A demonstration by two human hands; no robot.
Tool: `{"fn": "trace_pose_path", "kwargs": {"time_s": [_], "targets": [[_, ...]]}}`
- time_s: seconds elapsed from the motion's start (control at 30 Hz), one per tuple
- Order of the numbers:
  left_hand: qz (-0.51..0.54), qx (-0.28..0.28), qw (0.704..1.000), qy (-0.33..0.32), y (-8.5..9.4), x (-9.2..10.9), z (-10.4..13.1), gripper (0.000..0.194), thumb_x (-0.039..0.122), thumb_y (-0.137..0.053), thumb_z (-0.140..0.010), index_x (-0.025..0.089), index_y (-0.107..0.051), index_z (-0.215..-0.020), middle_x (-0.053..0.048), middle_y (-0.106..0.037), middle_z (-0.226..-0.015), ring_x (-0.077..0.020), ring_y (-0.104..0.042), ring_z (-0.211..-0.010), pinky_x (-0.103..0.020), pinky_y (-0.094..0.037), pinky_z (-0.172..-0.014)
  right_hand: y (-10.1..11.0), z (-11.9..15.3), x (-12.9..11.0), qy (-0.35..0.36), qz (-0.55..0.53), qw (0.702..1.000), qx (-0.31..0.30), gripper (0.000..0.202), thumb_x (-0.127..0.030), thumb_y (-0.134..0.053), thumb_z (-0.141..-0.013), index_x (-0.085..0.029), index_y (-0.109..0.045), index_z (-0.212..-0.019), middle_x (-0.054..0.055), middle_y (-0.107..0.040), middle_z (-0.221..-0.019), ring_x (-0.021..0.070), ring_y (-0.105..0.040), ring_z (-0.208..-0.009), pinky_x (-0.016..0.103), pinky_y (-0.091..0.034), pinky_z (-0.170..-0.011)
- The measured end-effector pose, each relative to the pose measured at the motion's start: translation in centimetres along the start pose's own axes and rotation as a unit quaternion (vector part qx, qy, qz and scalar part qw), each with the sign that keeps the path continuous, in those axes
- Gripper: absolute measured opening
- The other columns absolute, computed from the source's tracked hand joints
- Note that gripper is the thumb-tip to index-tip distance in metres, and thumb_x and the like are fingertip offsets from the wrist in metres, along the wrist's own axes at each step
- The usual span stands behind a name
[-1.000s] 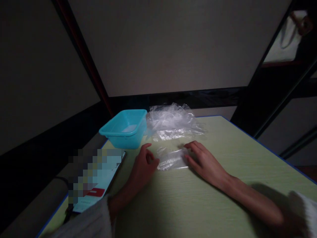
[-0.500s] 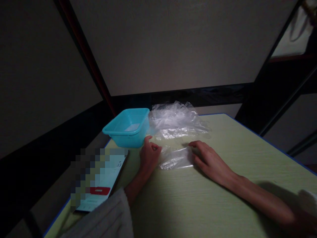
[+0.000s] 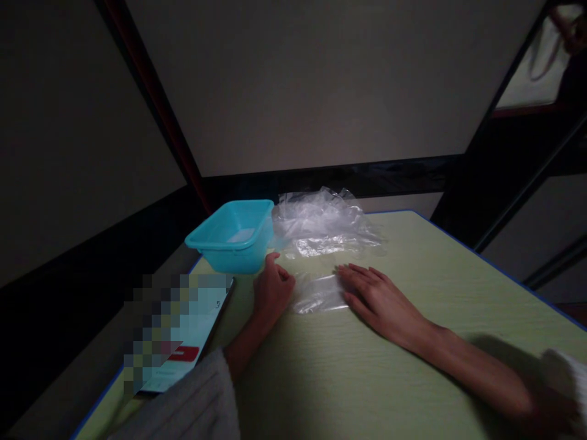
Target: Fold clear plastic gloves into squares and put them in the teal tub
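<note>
A clear plastic bag (image 3: 318,294) lies flattened on the table in front of me. My left hand (image 3: 275,287) pinches its left edge between thumb and fingers. My right hand (image 3: 378,299) rests palm down over the bag's right end, fingers stretched out and lying nearly flat, covering that end. Just beyond is a loose heap of crumpled clear plastic bags (image 3: 323,220).
A turquoise plastic basin (image 3: 236,256) with a pale piece inside stands at the back left, close to my left hand. A phone with a lit screen (image 3: 195,330) lies by the left table edge. Dark-trimmed panels rise behind the table (image 3: 440,263).
My right hand has slid left over the bag, and its fingers have flattened out. My left hand keeps its pinch on the left edge. The whole view has shifted slightly.
</note>
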State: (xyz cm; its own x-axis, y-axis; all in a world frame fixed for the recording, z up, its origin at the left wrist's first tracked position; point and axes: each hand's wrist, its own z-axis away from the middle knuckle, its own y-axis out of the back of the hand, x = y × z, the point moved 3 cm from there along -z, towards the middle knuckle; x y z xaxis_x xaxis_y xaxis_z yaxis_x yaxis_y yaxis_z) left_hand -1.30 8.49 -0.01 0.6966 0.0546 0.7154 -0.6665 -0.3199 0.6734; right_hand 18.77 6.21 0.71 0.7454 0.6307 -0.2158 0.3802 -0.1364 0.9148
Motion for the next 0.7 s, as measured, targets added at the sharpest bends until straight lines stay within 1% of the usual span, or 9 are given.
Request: {"fn": "trace_pose_path", "kwargs": {"time_s": [0.1,0.17,0.23,0.3,0.33,0.4,0.5,0.6,0.7], "targets": [[-0.016,0.005,1.000,-0.011,0.1,-0.1,0.0,0.045,0.005,-0.052,-0.065,0.016,-0.042,-0.108,0.008,-0.049,-0.060,-0.0138,-0.053,-0.059,-0.026,-0.041,-0.064,-0.2,0.1,0.1,-0.007,0.011,1.000,-0.014,0.041,-0.026,-0.041,-0.088,-0.013,-0.049,-0.126,0.013,-0.051,-0.129,0.0275,-0.044,-0.121,0.052,-0.035,-0.098],[-0.023,0.018,0.999,-0.023,0.3,0.1,0.0,0.046,0.004,-0.051,-0.063,0.016,-0.043,-0.107,0.005,-0.052,-0.067,-0.0149,-0.056,-0.065,-0.028,-0.043,-0.068,-0.3,0.1,0.1,-0.009,0.017,0.999,-0.031,0.042,-0.028,-0.041,-0.088,-0.013,-0.048,-0.127,0.013,-0.050,-0.130,0.0280,-0.043,-0.122,0.053,-0.034,-0.098],[-0.023,0.033,0.998,-0.046,0.5,0.6,0.3,0.044,0.003,-0.050,-0.063,0.017,-0.044,-0.105,0.000,-0.055,-0.082,-0.0166,-0.057,-0.079,-0.030,-0.044,-0.076,-0.3,0.1,0.0,-0.012,0.025,0.998,-0.050,0.044,-0.030,-0.041,-0.089,-0.011,-0.046,-0.128,0.014,-0.048,-0.132,0.0285,-0.042,-0.123,0.053,-0.033,-0.099],[-0.021,0.032,0.994,-0.098,0.5,1.5,0.9,0.039,0.004,-0.049,-0.065,0.017,-0.047,-0.102,-0.005,-0.055,-0.098,-0.0184,-0.054,-0.096,-0.032,-0.043,-0.086,-0.2,0.1,-0.1,-0.015,0.031,0.997,-0.063,0.046,-0.032,-0.041,-0.089,-0.009,-0.045,-0.129,0.014,-0.046,-0.133,0.0286,-0.040,-0.124,0.053,-0.032,-0.100],[-0.020,0.019,0.990,-0.135,0.4,2.1,1.5,0.035,0.006,-0.050,-0.067,0.017,-0.050,-0.100,-0.006,-0.055,-0.104,-0.0188,-0.052,-0.103,-0.033,-0.041,-0.091,-0.2,0.1,-0.1,-0.016,0.032,0.997,-0.064,0.046,-0.032,-0.041,-0.089,-0.008,-0.045,-0.129,0.015,-0.046,-0.133,0.0285,-0.039,-0.125,0.053,-0.031,-0.101],[-0.039,-0.030,0.963,-0.265,-0.1,3.5,3.0,0.034,0.010,-0.047,-0.073,0.012,-0.050,-0.106,-0.013,-0.054,-0.117,-0.0224,-0.047,-0.114,-0.038,-0.035,-0.100,-0.2,0.1,-0.1,-0.015,0.032,0.997,-0.064,0.046,-0.033,-0.041,-0.089,-0.009,-0.046,-0.128,0.015,-0.046,-0.134,0.0284,-0.039,-0.125,0.053,-0.031,-0.101],[-0.101,-0.125,0.915,-0.370,-1.2,4.7,5.2,0.042,0.019,-0.043,-0.081,0.010,-0.044,-0.122,-0.016,-0.042,-0.135,-0.0250,-0.037,-0.127,-0.042,-0.029,-0.106,-0.4,0.1,-0.1,-0.010,0.042,0.997,-0.067,0.046,-0.033,-0.040,-0.090,-0.010,-0.046,-0.128,0.014,-0.044,-0.135,0.0288,-0.038,-0.126,0.054,-0.031,-0.100],[-0.157,-0.178,0.891,-0.387,-1.7,4.9,6.2,0.050,0.024,-0.041,-0.084,0.007,-0.035,-0.131,-0.017,-0.032,-0.142,-0.0257,-0.027,-0.133,-0.045,-0.024,-0.109,-0.5,0.2,0.0,-0.011,0.050,0.996,-0.073,0.047,-0.033,-0.039,-0.090,-0.009,-0.044,-0.130,0.014,-0.043,-0.136,0.0288,-0.037,-0.127,0.054,-0.031,-0.101],[-0.196,-0.197,0.885,-0.373,-1.9,4.5,6.2,0.054,0.029,-0.039,-0.086,0.003,-0.032,-0.133,-0.019,-0.028,-0.144,-0.0262,-0.022,-0.134,-0.045,-0.023,-0.109,-0.6,0.2,0.0,-0.010,0.050,0.996,-0.069,0.047,-0.033,-0.038,-0.090,-0.009,-0.044,-0.130,0.014,-0.043,-0.135,0.0285,-0.036,-0.127,0.054,-0.030,-0.101]]}}
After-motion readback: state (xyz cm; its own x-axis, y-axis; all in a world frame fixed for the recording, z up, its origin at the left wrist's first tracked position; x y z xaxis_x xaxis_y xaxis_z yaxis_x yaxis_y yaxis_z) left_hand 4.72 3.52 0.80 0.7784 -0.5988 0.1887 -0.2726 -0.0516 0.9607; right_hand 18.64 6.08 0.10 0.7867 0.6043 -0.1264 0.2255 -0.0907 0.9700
